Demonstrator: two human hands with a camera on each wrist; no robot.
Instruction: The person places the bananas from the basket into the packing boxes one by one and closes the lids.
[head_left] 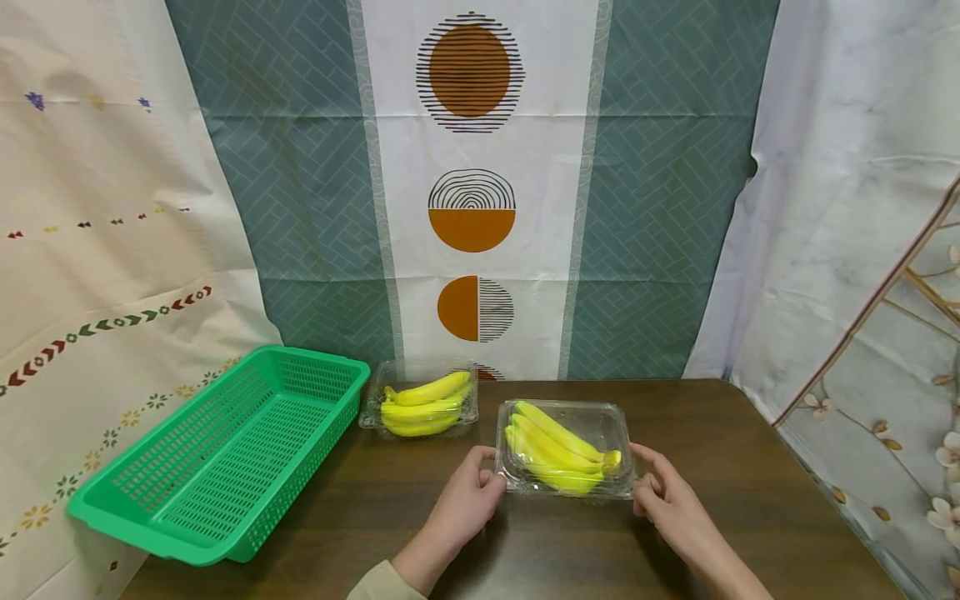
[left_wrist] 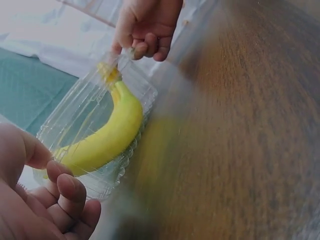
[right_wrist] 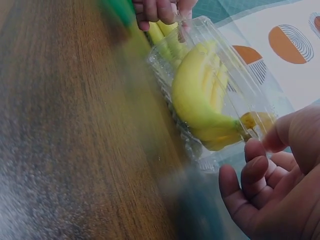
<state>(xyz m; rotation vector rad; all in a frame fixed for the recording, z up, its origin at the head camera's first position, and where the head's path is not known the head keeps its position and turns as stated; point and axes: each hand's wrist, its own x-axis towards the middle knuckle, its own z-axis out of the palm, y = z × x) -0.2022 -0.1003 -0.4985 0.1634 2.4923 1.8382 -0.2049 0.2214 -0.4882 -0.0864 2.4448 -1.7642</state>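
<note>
A clear plastic clamshell container point(head_left: 564, 450) with a bunch of bananas point(head_left: 555, 446) inside is held between both hands, its lid down over the fruit. My left hand point(head_left: 468, 500) pinches the container's left edge between thumb and fingers. At the opposite edge my right hand point(head_left: 671, 504) pinches it the same way. The left wrist view shows the curved lowest banana point(left_wrist: 112, 137) through the clear wall, its stem end toward the right hand. From the right wrist, the brownish stem point(right_wrist: 252, 121) appears close to the right fingertips.
A second clear container point(head_left: 372, 408) holding bananas point(head_left: 427, 406) stands further back, left of the held one. The green plastic basket point(head_left: 277, 442) lies on the left of the dark wooden table point(head_left: 360, 508). Patterned cloths point(head_left: 480, 250) hang behind and at both sides.
</note>
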